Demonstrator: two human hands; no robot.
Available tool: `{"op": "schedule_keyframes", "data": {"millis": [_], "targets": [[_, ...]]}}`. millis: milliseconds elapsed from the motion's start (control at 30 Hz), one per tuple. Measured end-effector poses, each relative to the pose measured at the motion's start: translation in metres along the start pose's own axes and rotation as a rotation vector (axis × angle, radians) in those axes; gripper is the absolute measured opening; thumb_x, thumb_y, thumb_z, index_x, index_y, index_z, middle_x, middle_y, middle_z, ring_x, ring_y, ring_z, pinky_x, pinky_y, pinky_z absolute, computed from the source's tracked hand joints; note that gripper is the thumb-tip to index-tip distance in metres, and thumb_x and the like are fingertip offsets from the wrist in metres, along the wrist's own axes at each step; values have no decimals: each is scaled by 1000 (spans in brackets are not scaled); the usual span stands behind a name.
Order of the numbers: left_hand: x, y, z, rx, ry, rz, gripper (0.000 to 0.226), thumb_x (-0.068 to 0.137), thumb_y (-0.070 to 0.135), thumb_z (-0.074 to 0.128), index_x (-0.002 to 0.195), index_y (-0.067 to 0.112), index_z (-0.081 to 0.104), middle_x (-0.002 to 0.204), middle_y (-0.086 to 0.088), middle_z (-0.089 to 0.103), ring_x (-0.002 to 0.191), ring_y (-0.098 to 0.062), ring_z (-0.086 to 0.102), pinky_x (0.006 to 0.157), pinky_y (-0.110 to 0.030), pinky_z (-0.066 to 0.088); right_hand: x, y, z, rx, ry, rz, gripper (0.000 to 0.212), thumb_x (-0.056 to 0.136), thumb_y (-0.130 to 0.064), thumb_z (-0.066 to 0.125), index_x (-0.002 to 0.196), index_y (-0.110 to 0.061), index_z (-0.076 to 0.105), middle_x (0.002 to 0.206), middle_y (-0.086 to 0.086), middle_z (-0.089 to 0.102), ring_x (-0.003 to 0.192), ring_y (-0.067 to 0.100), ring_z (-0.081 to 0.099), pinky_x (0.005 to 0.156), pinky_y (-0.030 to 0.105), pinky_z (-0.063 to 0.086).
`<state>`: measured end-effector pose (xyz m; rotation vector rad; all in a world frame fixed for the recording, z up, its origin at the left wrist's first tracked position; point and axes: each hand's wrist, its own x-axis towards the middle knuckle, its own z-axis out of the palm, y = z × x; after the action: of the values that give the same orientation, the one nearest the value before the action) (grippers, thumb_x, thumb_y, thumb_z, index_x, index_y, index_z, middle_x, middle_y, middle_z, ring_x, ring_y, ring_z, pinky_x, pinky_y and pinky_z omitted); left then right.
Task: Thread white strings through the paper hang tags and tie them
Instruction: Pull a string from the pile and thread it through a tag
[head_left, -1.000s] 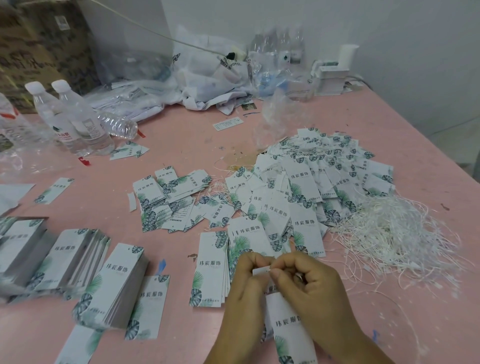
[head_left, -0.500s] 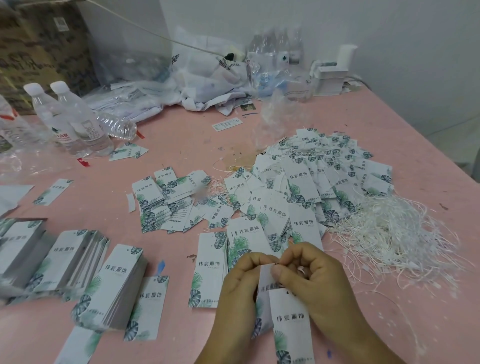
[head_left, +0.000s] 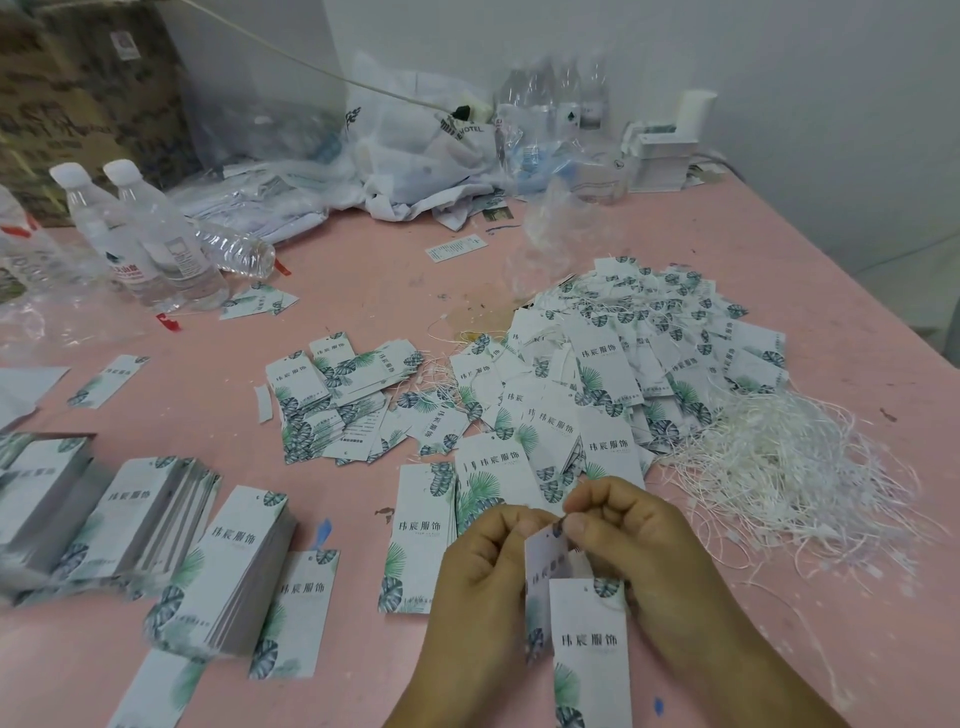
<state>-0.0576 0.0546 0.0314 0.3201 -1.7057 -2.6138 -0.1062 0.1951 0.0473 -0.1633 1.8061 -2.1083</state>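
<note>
Both forearms enter from 6 o'clock. The left hand (head_left: 488, 561) and right hand (head_left: 631, 540) meet knuckle to knuckle, fingers curled, each grip pinching with thumb and forefinger.

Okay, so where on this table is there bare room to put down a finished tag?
Bare pink table lies between the water bottles and the big tag pile; another strip runs along the right edge past the loose white strings. The near left is crowded with stacked tags, and the middle with scattered ones.
</note>
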Motion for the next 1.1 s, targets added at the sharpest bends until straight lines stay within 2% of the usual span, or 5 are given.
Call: {"op": "schedule_keyframes", "data": {"millis": [300,467,600,767,1100], "targets": [[6,-1,-9,-68,177,16,28,82,43,64,81,15,68,79,-13,67,66,-20,60,62,-34,47,7,-4,-16,233,10,-23,49,85,19,39,92,-13,76,79,10,65,63,14,56,57,21,50],[8,1,-15,52,266,140,42,84,57,60,89,16,66,84,-11,64,77,-28,58,69,-46,43,2,-11,-17,-217,112,-152,46,93,11,51,97,-28,75,92,5,75,85,17,72,75,22,57],[10,5,-22,58,299,192,38,88,52,59,88,15,67,75,-2,60,67,-20,54,60,-32,41,-1,-19,-22,-302,151,-209,38,92,5,58,98,-28,74,94,-3,77,93,9,71,76,12,52],[15,16,-22,-414,194,120,28,92,26,55,80,7,70,65,-11,60,49,-15,50,44,-21,44,0,-24,-29,-94,129,-183,30,83,0,62,97,-23,75,92,8,76,79,11,67,75,15,53],[10,33,-20,-658,73,-48,12,83,22,64,77,13,61,47,0,44,33,-9,41,33,-17,40,-2,-22,-27,152,2,-127,31,67,-9,73,97,-12,76,98,15,72,70,13,63,69,20,54]]}}
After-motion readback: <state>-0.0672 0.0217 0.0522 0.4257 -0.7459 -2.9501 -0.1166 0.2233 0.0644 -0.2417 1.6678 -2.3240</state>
